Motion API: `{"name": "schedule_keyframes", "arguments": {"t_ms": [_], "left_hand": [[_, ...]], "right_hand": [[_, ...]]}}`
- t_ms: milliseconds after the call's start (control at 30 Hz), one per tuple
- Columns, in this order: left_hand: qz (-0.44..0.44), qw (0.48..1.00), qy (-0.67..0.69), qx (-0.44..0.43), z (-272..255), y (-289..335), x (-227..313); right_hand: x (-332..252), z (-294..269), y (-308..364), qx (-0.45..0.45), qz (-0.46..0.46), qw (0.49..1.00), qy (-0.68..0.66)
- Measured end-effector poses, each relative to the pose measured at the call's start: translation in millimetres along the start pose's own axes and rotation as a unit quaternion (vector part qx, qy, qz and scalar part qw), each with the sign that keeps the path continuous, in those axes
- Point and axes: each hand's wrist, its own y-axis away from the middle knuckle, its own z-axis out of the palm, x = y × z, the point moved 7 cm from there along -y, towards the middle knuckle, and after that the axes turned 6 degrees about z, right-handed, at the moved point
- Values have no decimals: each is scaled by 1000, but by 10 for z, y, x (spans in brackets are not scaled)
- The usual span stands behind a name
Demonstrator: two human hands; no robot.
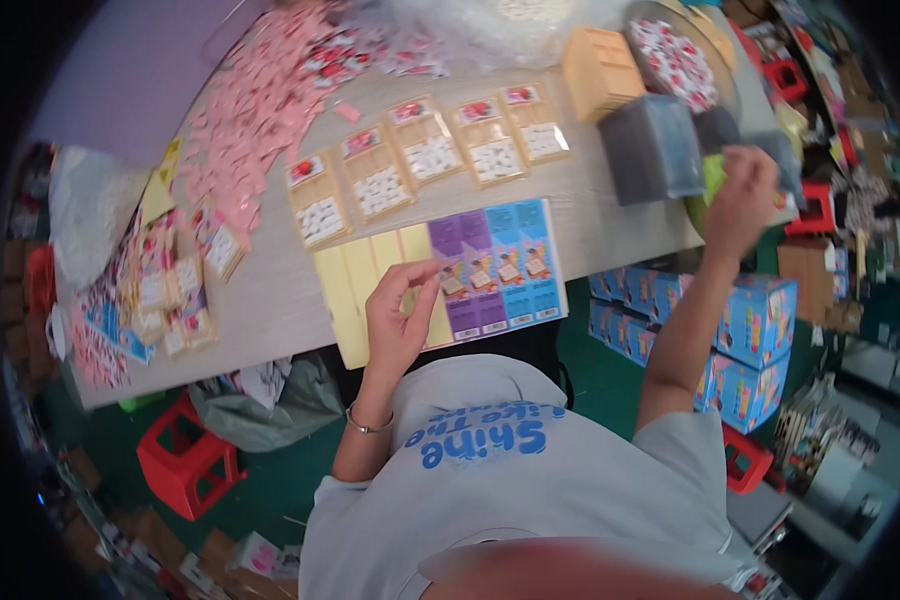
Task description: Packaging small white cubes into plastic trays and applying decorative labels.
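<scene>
My left hand [400,312] is over a row of yellow strips [370,270] at the table's near edge. Its fingers are curled, thumb close to the index finger, and anything between them is too small to make out. Directly right of it lie purple and blue printed cards [497,265] in a row. Far to the right, my right hand [743,195] is raised beside dark plastic bins [653,150]. Motion smears its curled fingertips. Beyond the cards sit several clear-topped trays [382,180] with white pieces and a red-and-pink label.
Pink packets [245,120] are heaped at the far left. More filled packs [170,290] pile near the left edge. Stacked tan trays [602,72] and a bowl of red-and-white packets [675,65] stand at the back right. Blue cartons [755,320] and a red stool [185,455] flank me.
</scene>
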Motion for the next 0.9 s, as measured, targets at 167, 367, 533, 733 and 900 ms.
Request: {"name": "schedule_keyframes", "arguments": {"t_ms": [167, 367, 533, 733, 900], "left_hand": [[36, 980, 154, 119, -137, -246, 257], [-101, 965, 174, 166, -732, -423, -346], [-91, 958, 19, 272, -1353, -555, -612], [-157, 876, -389, 239, -1468, -638, -671], [19, 842, -512, 170, -1270, -782, -715]], "right_hand": [[-1145, 738, 1218, -390, 30, 814, -429], [-1695, 2077, 2222, -606, 228, 598, -472], [-2216, 2807, 2328, -611, 101, 701, -352], [-2504, 2849, 2398, -474, -123, 868, -82], [-2291, 2314, 2213, -413, -120, 895, -118]]}}
